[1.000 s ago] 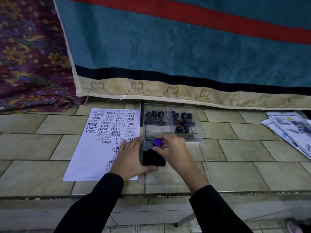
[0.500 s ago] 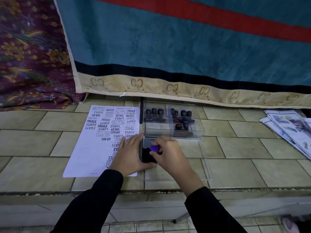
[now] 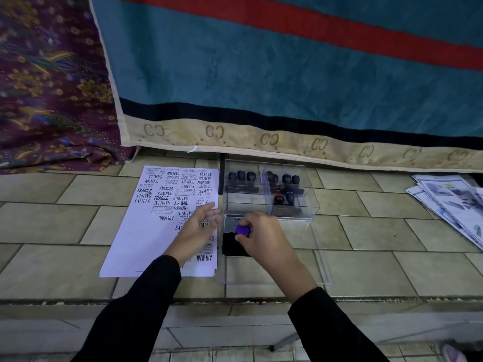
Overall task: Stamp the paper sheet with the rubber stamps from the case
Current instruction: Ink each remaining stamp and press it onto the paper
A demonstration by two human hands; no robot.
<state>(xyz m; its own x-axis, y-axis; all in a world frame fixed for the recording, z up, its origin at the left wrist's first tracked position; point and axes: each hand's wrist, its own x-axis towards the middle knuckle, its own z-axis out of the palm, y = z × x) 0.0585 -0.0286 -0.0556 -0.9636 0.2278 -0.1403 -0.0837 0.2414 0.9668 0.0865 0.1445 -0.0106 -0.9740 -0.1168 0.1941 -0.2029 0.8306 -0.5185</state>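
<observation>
A white paper sheet (image 3: pixel 146 231) covered with many black stamp prints lies on the tiled ledge. To its right stands a clear plastic case (image 3: pixel 311 205) holding several dark-handled rubber stamps (image 3: pixel 241 176). In front of the case sits a black ink pad (image 3: pixel 231 246) with its lid raised. My right hand (image 3: pixel 264 236) grips a purple-topped stamp (image 3: pixel 243 229) over the pad. My left hand (image 3: pixel 194 228) hovers above the sheet's right side, fingers spread, blurred by motion.
The case's clear lid (image 3: pixel 321 259) lies flat in front of the case. A pile of printed papers (image 3: pixel 454 205) sits at the far right. A teal and red blanket (image 3: pixel 287 74) and a patterned cloth (image 3: pixel 47 87) hang behind. The ledge's front edge (image 3: pixel 235 300) is near.
My left hand has let go of the ink pad's left side and moved left over the sheet. My right hand keeps the purple stamp on the pad.
</observation>
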